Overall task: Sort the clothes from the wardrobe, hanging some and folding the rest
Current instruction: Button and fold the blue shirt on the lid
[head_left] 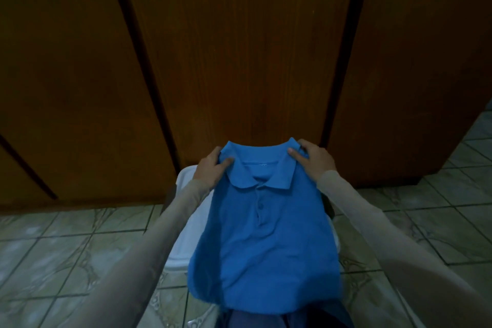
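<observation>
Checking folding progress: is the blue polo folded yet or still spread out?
Spread out. The blue polo lies full-length, front up, collar and placket showing; left hand and right hand hold its shoulders.

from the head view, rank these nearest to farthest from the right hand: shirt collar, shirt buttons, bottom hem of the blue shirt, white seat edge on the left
1. Shirt collar: the right hand grips the blue shirt right at its end.
2. Shirt buttons: down the middle, below the collar.
3. White seat edge: across the shirt, on the left.
4. Bottom hem: closest to the camera.
Items 3 and 4 are close to call.
</observation>
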